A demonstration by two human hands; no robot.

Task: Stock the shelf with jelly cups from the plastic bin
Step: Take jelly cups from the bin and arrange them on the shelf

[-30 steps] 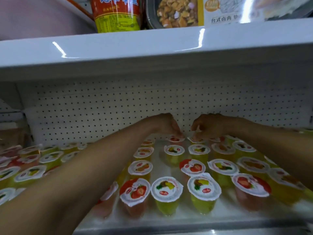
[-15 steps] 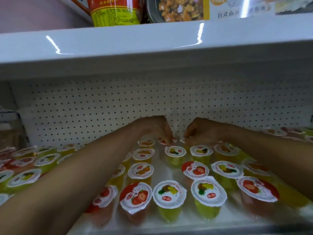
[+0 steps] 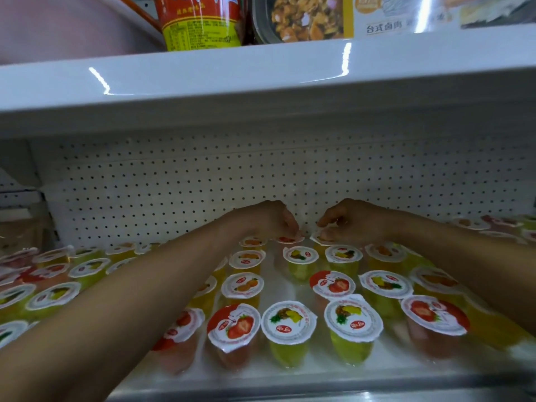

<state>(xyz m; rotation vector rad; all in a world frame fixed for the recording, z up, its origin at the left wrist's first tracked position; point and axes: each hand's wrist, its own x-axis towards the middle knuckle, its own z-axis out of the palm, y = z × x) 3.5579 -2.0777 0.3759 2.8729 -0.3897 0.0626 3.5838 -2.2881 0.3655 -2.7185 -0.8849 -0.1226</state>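
Reaching deep into the white metal shelf (image 3: pixel 290 369), both bare forearms are stretching over rows of small clear plastic jelly cups (image 3: pixel 288 323) with round white foil lids printed with fruit. The left hand (image 3: pixel 265 220) is curling downward at the back row, its fingertips (image 3: pixel 293 229) pinching the lid edge of a red strawberry-lidded jelly cup (image 3: pixel 287 239) standing just in front of the white perforated back panel (image 3: pixel 174 184); the grip is nearly shut around that rim. The right hand (image 3: pixel 352 221) is mirroring it just beside, fingers bent and closing over the top of another white-lidded cup (image 3: pixel 320 238) whose flavour is hidden under the hand; the two hands are sitting close together but apart. In front of them, yellow pineapple cups, orange cups and red strawberry cups are standing upright in lines running toward the shelf's front lip, with more cups blurring away at the far left and far right. Overhead, a glossy white upper shelf (image 3: pixel 261 79) is carrying a red and yellow printed can (image 3: pixel 200 21) and a boxed meal with a picture of cooked food (image 3: pixel 304 17). No plastic bin is showing in this view.
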